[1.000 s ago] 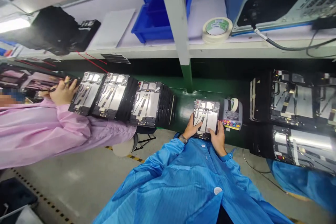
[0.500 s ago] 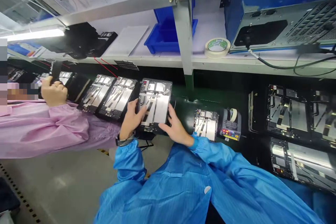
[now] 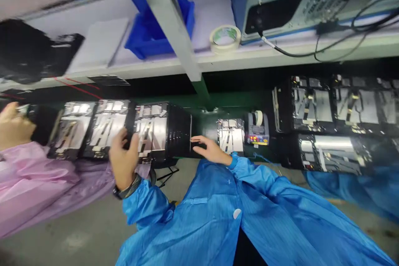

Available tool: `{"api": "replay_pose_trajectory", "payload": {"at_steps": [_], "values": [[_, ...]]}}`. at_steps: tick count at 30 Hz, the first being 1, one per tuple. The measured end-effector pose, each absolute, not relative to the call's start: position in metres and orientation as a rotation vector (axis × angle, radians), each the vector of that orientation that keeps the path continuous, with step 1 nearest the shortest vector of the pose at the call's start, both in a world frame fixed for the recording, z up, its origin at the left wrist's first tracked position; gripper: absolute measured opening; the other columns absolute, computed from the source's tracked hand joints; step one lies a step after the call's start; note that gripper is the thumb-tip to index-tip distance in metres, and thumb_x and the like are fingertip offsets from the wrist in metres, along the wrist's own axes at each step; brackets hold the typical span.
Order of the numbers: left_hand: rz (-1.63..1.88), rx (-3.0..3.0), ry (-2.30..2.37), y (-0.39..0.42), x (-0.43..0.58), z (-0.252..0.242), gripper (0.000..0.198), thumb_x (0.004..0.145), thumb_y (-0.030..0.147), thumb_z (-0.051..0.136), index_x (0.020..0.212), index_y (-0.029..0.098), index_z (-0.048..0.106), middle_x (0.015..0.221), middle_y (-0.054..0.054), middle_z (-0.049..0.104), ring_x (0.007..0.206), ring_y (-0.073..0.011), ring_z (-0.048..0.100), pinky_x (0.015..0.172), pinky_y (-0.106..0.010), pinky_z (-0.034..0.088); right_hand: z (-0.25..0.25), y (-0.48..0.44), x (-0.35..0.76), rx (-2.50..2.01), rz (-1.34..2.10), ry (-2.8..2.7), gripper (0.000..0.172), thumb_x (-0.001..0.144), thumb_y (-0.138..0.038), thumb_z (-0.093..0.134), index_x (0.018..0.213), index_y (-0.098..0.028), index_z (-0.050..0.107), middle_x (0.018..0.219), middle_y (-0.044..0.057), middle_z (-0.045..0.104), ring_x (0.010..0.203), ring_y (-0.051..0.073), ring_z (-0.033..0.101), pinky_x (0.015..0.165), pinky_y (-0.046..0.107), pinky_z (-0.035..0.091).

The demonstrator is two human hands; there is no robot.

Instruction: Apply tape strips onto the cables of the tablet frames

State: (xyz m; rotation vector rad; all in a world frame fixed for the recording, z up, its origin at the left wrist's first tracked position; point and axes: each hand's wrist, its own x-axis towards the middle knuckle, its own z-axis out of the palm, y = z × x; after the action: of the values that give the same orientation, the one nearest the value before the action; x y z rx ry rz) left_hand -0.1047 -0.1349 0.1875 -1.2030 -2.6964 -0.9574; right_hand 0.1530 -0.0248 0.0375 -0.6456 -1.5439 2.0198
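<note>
A stack of black-framed electronic panels (image 3: 179, 131) stands in front of me; its top panel (image 3: 158, 126) shows a silver plate, ribbon cables and small boards. My left hand (image 3: 124, 160), wearing a dark wristband, is raised by the stack's lower left, fingers apart and slightly blurred, with nothing in it. On the other side, my right hand (image 3: 212, 150) has its fingers stretched toward the stack's right edge; whether the fingertips touch it I cannot tell. Left of the stack lie two similar panels, the nearer panel (image 3: 107, 122) partly behind my left fingers.
A single panel (image 3: 230, 133) and a tape dispenser (image 3: 258, 131) sit to my right, with more panels (image 3: 311, 106) beyond. Above, a shelf holds a blue bin (image 3: 149, 39) and a tape roll (image 3: 225, 39). A co-worker's pink sleeve (image 3: 34, 174) reaches in at left.
Both hands have come off the panel they held between them, the left moving left and the right to the right. The panel now rests on the stack. The view has shifted right.
</note>
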Motion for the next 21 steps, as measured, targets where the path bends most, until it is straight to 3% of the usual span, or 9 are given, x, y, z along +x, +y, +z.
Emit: {"api": "replay_pose_trajectory", "payload": {"at_steps": [2, 4, 6, 9, 14, 21], "values": [[-1.234, -1.255, -2.543, -0.128, -0.068, 0.201, 0.043, 0.098, 0.046, 0.062, 0.141, 0.04, 0.063, 0.144, 0.004, 0.065, 0.135, -0.0266, 0.062, 0.117, -0.053, 0.052, 0.005, -0.022, 0.213, -0.967, 1.967, -1.34, 0.024, 0.091, -0.04, 0.071, 0.107, -0.022, 0.075, 0.1, 0.006, 0.079, 0.096, 0.023, 0.073, 0.098, 0.044, 0.056], [-1.492, -1.5, -2.546, -0.111, -0.029, 0.194, 0.039, 0.1, 0.042, 0.059, 0.139, 0.041, 0.064, 0.141, 0.004, 0.066, 0.134, -0.025, 0.063, 0.117, -0.048, 0.053, -0.029, -0.028, 0.275, -1.318, 1.716, -1.108, 0.018, 0.085, -0.036, 0.074, 0.093, -0.021, 0.073, 0.083, 0.003, 0.075, 0.078, 0.019, 0.069, 0.081, 0.035, 0.057], [-1.563, -1.903, -2.688, -0.085, 0.008, 0.158, 0.036, 0.101, 0.043, 0.057, 0.136, 0.036, 0.067, 0.137, -0.001, 0.069, 0.127, -0.0252, 0.068, 0.111, -0.046, 0.057, -0.06, -0.039, 0.327, -1.581, 1.459, -0.842, 0.021, 0.081, -0.038, 0.074, 0.091, -0.02, 0.071, 0.07, 0.0, 0.069, 0.065, 0.016, 0.062, 0.065, 0.029, 0.052], [-1.51, -2.251, -2.801, -0.046, 0.052, 0.062, 0.038, 0.098, 0.044, 0.063, 0.132, 0.028, 0.067, 0.135, -0.008, 0.067, 0.122, -0.0262, 0.068, 0.102, -0.043, 0.06, -0.097, -0.051, 0.374, -1.783, 1.236, -0.475, 0.029, 0.076, -0.043, 0.076, 0.09, -0.018, 0.068, 0.067, -0.001, 0.067, 0.055, 0.013, 0.056, 0.05, 0.023, 0.042], [-1.343, -2.055, -3.105, -0.019, 0.083, -0.072, 0.036, 0.096, 0.034, 0.067, 0.13, 0.023, 0.066, 0.135, -0.013, 0.06, 0.12, -0.0259, 0.065, 0.097, -0.04, 0.058, -0.127, -0.042, 0.377, -1.776, 1.277, -0.162, 0.032, 0.074, -0.04, 0.083, 0.09, -0.018, 0.067, 0.069, -0.001, 0.07, 0.052, 0.01, 0.058, 0.046, 0.02, 0.045], [-1.327, -1.952, -3.098, -0.02, 0.075, -0.093, 0.031, 0.096, 0.029, 0.066, 0.127, 0.023, 0.066, 0.132, -0.012, 0.059, 0.117, -0.0248, 0.065, 0.094, -0.038, 0.058, -0.136, -0.027, 0.363, -1.713, 1.38, -0.032, 0.021, 0.08, -0.03, 0.083, 0.086, -0.017, 0.068, 0.07, -0.001, 0.071, 0.051, 0.008, 0.058, 0.045, 0.017, 0.049]]}}
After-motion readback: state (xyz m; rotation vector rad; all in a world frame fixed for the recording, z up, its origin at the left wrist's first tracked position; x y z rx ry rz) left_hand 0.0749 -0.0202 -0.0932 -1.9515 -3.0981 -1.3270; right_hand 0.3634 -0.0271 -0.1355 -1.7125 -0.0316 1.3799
